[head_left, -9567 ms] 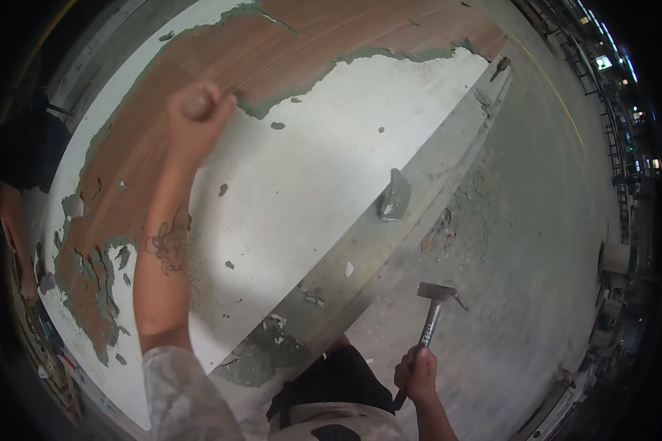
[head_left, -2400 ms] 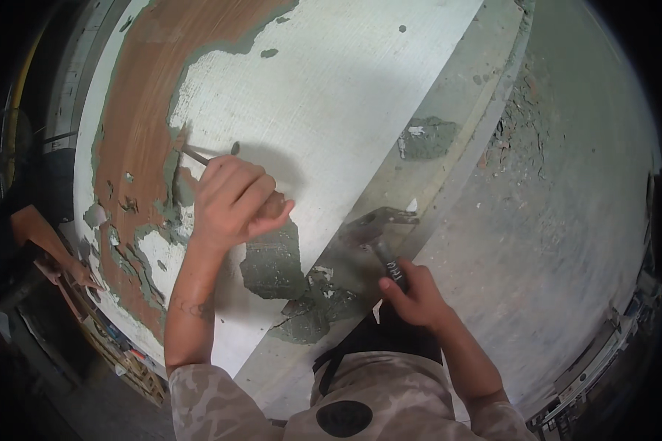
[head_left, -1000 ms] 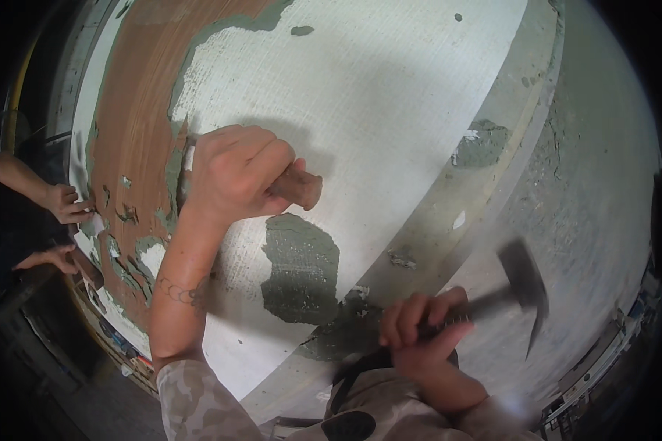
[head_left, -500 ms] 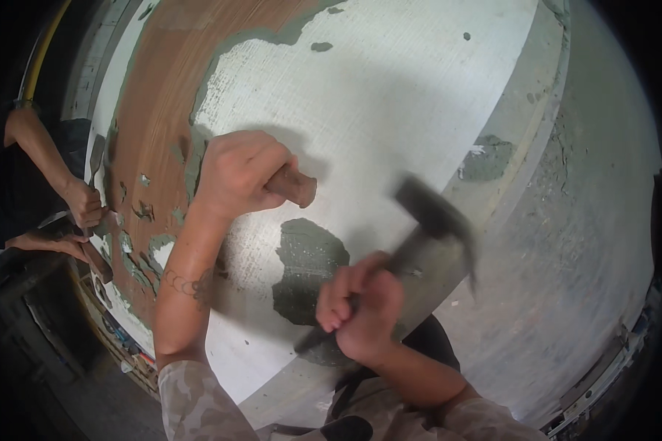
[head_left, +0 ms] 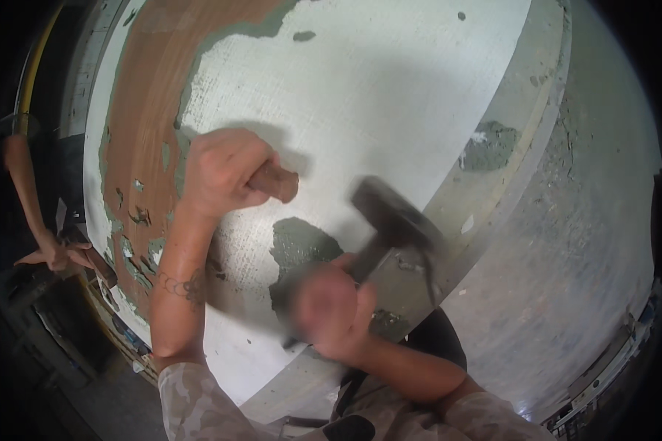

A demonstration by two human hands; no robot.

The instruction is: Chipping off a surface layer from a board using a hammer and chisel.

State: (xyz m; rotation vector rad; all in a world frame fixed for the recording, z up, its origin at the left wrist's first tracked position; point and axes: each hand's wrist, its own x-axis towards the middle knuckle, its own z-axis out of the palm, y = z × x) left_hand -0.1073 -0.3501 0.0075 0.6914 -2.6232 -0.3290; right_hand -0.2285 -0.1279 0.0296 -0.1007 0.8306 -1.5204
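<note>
My left hand [head_left: 224, 169] is closed around the wooden handle [head_left: 278, 182] of a tool, whose rounded butt sticks out to the right of my fist. The rest of that tool is hidden by my hand. In my right hand [head_left: 335, 305], somewhat blurred, is a claw hammer [head_left: 396, 219], its dark head up and right of the fist. The hammer head is apart from the wooden butt. Under both hands lies a large white board-like surface [head_left: 404, 95] with a grey-green bare patch [head_left: 301, 246] between them and a brown layer [head_left: 151, 95] exposed at left.
At far left another person's hands [head_left: 55, 253] work at the board's edge, with a wooden-handled tool [head_left: 99, 266] beside them. Ragged grey-green flakes [head_left: 140, 217] mark the brown layer. A smooth greyish panel [head_left: 559, 250] spreads along the right. Shelf-like clutter [head_left: 121, 345] lies below the left edge.
The hammer and my right hand have moved left, nearer the wooden handle. My left hand has shifted slightly left in the picture. The other person's hands have moved down and away from the board.
</note>
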